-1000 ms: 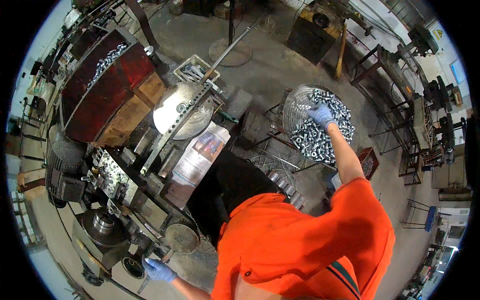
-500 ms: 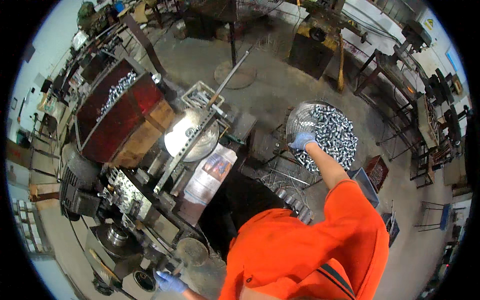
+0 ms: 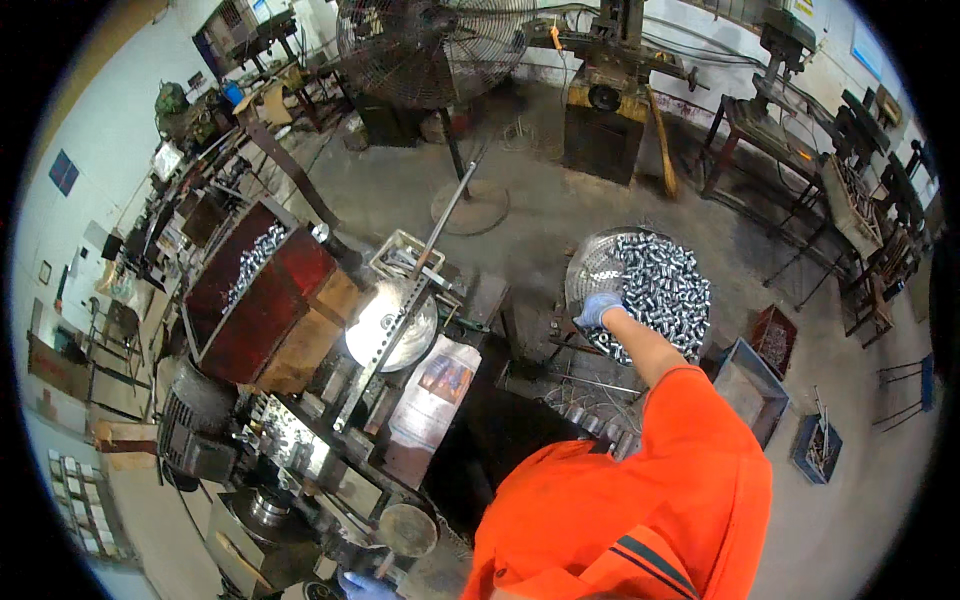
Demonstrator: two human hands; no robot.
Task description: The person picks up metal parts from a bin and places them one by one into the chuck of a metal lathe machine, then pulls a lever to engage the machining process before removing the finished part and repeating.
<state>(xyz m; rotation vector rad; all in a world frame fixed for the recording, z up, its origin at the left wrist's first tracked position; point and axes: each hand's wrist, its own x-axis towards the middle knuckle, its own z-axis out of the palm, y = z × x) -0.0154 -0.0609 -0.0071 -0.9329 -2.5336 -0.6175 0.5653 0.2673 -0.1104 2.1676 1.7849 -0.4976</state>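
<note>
My right hand (image 3: pixel 600 308), in a pale blue glove, is over the near left side of a round perforated metal basin (image 3: pixel 592 268). Its fingers curl downward and their tips are hidden, so I cannot see what is in them. Shiny short metal cylinders (image 3: pixel 665 285) are heaped in the right part of the basin. My left hand (image 3: pixel 366 588), also gloved, shows only in part at the bottom edge, beside the machine's lower parts. The picture's edge cuts off its fingers.
At left a red hopper (image 3: pixel 265 310) holds more metal pieces. A long perforated bar (image 3: pixel 385 345) crosses a shiny round plate (image 3: pixel 418 338). Metal cylinders (image 3: pixel 600 425) stand below the basin. A grey bin (image 3: pixel 750 390), a red bin (image 3: pixel 775 338) and a blue crate (image 3: pixel 817 450) are at right.
My view has tilted up, so the fan shows more and the machine sits lower in the picture. My left hand has slipped mostly out of view. My right hand stays at the basin.
</note>
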